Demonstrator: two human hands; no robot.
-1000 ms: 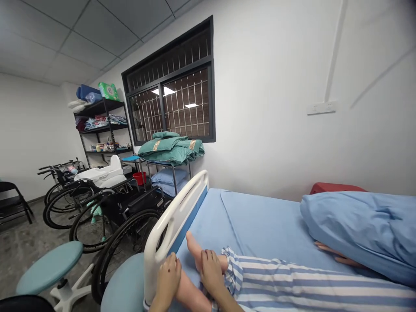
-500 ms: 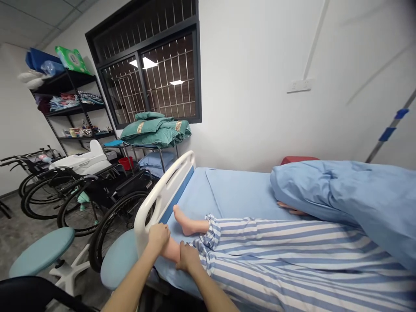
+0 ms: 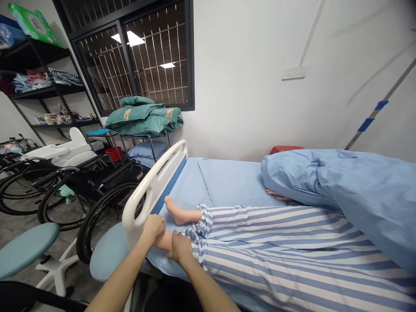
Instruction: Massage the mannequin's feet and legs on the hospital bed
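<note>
A figure in blue-and-white striped trousers (image 3: 276, 251) lies on the bed, its upper body out of sight under a blue quilt (image 3: 351, 186). My left hand (image 3: 155, 225) is wrapped round the near foot, which it mostly hides. Just to its right, my right hand (image 3: 181, 247) grips the near ankle (image 3: 164, 241) beside the bunched trouser cuff. The far bare foot (image 3: 178, 212) rests on the light blue sheet (image 3: 230, 182), toes up, touched by neither hand. Part of a hand (image 3: 278, 195) shows from under the quilt's edge.
The white footboard (image 3: 152, 186) stands left of the feet. Two round stools (image 3: 108, 253), several wheelchairs (image 3: 107, 203) and a shelf rack (image 3: 39, 93) are further left. Green folded bedding (image 3: 146, 119) lies on a stand below the barred window (image 3: 146, 65).
The view has turned slightly right and down, so the room appears shifted left and up. Both hands keep their hold on the near foot and ankle.
</note>
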